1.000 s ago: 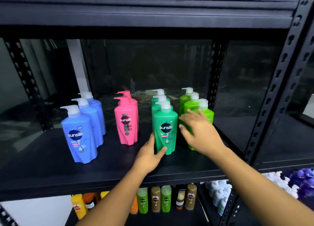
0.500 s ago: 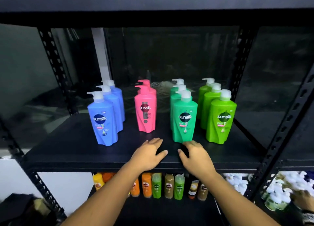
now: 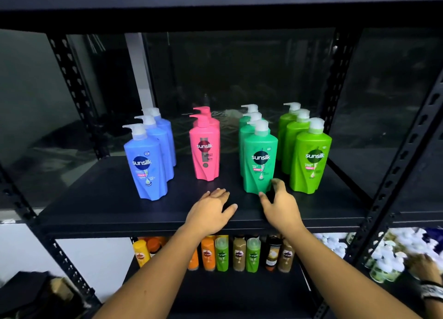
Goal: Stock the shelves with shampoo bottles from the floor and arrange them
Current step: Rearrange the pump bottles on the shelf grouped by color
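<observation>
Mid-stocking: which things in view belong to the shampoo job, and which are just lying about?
Job: blue pump bottles, pink pump bottles, teal pump bottles, lime pump bottles, the black shelf under them, left hand, right hand; heaped pump bottles at lower right look like supply.
Lying about: small bottles on the lower shelf, dark bundle at bottom left.

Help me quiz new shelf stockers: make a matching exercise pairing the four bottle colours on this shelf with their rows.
Things:
1. blue bottles
2. pink bottles
3. teal bottles
4. lime bottles

Places:
A. far-right row
B. row of two
C. far-left row
D. row nearest the right hand

Pairs: 1-C, 2-B, 3-D, 4-A.
</observation>
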### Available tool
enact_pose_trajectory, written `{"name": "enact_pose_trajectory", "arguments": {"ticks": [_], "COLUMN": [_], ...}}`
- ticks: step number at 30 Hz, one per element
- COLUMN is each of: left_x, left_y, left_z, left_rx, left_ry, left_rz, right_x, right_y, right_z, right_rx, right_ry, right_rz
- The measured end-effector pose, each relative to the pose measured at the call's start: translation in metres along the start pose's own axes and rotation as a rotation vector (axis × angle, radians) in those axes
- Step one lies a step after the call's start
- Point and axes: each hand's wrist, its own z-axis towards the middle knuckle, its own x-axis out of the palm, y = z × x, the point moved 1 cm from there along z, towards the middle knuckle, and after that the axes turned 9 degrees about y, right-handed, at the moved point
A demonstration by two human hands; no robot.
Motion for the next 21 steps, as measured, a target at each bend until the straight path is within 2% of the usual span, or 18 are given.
{"name": "enact_pose_trajectory", "arguments": {"ticks": [7,11,16,21], "left_x": [-0.003,0.003,0.012,0.003], "left_y": [-0.003,0.000,0.011,0.029], "left_z": [-0.004,-0.005,-0.022,-0.035], "left_rx": [-0.007,0.020,0.049,0.086], "left_ry": [0.024,0.011,-0.022,0.020], "left_rz": [0.013,0.024,0.037,-0.015], "right_x": [-0.004,0.001,0.019,0.027], "right_y": [0.001,0.003,0.001,0.017], "right_z": [-0.003,-0.018,-0.034,-0.037], "right_rx": [-0.001,-0.021,-0.163,-0.134], "right_ry": [0.062,0.080,0.070,0.167], "right_rz": [-0.042,-0.172,-0.435,-0.539]}}
